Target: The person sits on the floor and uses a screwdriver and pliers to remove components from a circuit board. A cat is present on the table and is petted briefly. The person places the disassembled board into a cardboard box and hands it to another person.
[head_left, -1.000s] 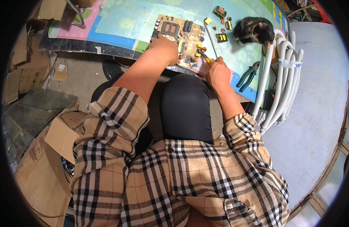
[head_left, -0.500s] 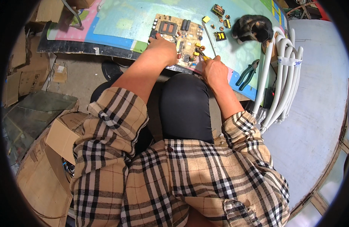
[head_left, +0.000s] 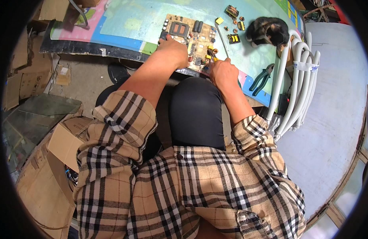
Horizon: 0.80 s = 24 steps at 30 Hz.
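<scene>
A tan circuit board [head_left: 198,47] full of parts lies at the near edge of the table. My left hand [head_left: 173,51] grips its left side, fingers curled over the edge beside a large dark transformer [head_left: 179,29]. In my right hand [head_left: 224,73] is a pair of yellow-handled pliers [head_left: 213,56]. Their dark jaws are at the board's right side, by a small copper coil [head_left: 215,51] and yellow parts; whether they bite on anything is too small to tell. A thin grey metal rod [head_left: 222,40] lies just beyond my right hand.
Loose transformers [head_left: 234,38], coils and a yellow block [head_left: 219,20] lie right of the board. Green-handled pliers [head_left: 263,80] rest near the right edge. A cat [head_left: 268,32] sits behind them, beside bundled white tubing [head_left: 303,75]. Cardboard boxes [head_left: 66,145] stand on the left.
My right hand has shifted slightly left and toward me, with the yellow-handled pliers tilting a little. My left hand keeps its hold on the board.
</scene>
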Each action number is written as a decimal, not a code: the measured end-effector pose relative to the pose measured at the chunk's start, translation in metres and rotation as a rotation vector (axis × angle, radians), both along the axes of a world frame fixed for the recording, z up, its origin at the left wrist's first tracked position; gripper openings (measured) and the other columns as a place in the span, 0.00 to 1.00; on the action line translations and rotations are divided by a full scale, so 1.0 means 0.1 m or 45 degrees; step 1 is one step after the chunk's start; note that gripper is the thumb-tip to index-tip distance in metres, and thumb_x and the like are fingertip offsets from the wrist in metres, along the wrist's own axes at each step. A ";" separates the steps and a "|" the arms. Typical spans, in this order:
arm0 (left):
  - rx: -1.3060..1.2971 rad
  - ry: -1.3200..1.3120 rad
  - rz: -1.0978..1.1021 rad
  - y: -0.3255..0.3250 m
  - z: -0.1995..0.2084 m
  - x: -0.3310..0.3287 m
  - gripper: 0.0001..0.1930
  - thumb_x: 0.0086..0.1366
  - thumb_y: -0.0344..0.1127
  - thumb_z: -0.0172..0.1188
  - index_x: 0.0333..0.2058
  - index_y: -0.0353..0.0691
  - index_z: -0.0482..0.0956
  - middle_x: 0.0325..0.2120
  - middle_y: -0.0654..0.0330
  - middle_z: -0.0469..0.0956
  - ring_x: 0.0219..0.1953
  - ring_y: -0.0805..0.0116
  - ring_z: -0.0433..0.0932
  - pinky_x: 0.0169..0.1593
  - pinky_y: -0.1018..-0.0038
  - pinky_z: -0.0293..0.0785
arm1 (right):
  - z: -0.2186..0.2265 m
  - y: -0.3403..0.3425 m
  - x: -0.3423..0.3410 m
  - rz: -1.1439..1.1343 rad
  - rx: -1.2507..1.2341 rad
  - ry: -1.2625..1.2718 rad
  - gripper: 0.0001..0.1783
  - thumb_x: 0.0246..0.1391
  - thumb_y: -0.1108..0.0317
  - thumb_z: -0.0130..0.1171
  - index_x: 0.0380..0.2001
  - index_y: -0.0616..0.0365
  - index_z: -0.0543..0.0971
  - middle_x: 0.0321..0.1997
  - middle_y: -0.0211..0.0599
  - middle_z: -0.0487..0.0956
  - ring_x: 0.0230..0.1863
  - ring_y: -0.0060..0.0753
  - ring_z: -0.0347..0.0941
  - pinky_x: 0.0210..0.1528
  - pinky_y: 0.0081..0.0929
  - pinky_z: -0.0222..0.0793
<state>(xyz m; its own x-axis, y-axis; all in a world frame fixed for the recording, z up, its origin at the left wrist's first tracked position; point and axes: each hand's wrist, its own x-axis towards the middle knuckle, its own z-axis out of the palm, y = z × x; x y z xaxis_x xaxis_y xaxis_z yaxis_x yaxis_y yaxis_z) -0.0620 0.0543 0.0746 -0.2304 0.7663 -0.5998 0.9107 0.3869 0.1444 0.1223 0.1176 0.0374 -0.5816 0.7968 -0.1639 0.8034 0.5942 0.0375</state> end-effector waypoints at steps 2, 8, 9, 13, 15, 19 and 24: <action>-0.031 -0.012 0.017 0.01 0.00 0.00 0.33 0.61 0.57 0.63 0.57 0.38 0.75 0.65 0.30 0.56 0.67 0.32 0.58 0.66 0.54 0.61 | 0.01 0.00 0.00 0.004 -0.014 -0.049 0.18 0.59 0.58 0.55 0.32 0.62 0.85 0.39 0.57 0.80 0.36 0.51 0.81 0.37 0.42 0.78; -0.088 -0.040 -0.034 0.05 0.03 0.00 0.33 0.63 0.52 0.60 0.61 0.36 0.71 0.67 0.32 0.53 0.69 0.32 0.53 0.70 0.50 0.53 | 0.11 -0.06 0.01 -0.033 -0.080 -0.147 0.17 0.58 0.60 0.55 0.35 0.63 0.85 0.41 0.56 0.80 0.38 0.50 0.82 0.42 0.40 0.78; -0.092 -0.040 -0.055 0.05 0.02 -0.01 0.33 0.64 0.51 0.60 0.61 0.35 0.71 0.67 0.32 0.54 0.70 0.32 0.53 0.70 0.49 0.53 | 0.12 -0.06 -0.01 -0.041 -0.095 -0.134 0.18 0.58 0.60 0.55 0.35 0.64 0.85 0.41 0.56 0.80 0.39 0.51 0.82 0.42 0.40 0.78; -0.077 -0.059 -0.104 0.06 0.05 -0.01 0.33 0.64 0.50 0.59 0.59 0.31 0.72 0.65 0.32 0.58 0.70 0.34 0.52 0.70 0.46 0.50 | 0.10 -0.04 0.00 -0.068 -0.098 -0.096 0.18 0.58 0.60 0.55 0.35 0.64 0.85 0.42 0.58 0.80 0.40 0.53 0.81 0.43 0.41 0.78; -0.101 -0.055 -0.107 0.06 0.05 -0.01 0.33 0.64 0.50 0.59 0.61 0.33 0.71 0.66 0.33 0.56 0.70 0.33 0.52 0.70 0.47 0.52 | 0.16 -0.06 -0.02 -0.081 -0.113 -0.066 0.18 0.58 0.60 0.55 0.35 0.64 0.85 0.41 0.59 0.81 0.40 0.54 0.81 0.44 0.41 0.78; -0.110 -0.073 0.014 0.10 -0.05 0.00 0.33 0.63 0.48 0.61 0.63 0.37 0.69 0.69 0.35 0.49 0.70 0.32 0.52 0.68 0.49 0.58 | 0.18 -0.03 -0.08 -0.085 -0.155 -0.092 0.16 0.56 0.61 0.56 0.35 0.64 0.85 0.39 0.58 0.82 0.41 0.53 0.81 0.44 0.41 0.78; -0.093 -0.094 0.039 0.13 -0.08 0.01 0.33 0.62 0.45 0.62 0.64 0.39 0.68 0.70 0.35 0.46 0.70 0.31 0.51 0.67 0.50 0.61 | 0.16 0.00 -0.13 -0.132 -0.173 -0.136 0.15 0.52 0.62 0.58 0.34 0.63 0.85 0.36 0.55 0.83 0.41 0.50 0.82 0.45 0.39 0.78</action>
<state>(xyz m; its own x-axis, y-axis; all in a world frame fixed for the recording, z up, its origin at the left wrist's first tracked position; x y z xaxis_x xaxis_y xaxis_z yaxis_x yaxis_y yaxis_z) -0.0614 0.0674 0.0661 -0.2059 0.7131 -0.6702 0.8863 0.4262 0.1812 0.1097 0.1174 0.0538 -0.4712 0.8178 -0.3304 0.8563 0.5139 0.0508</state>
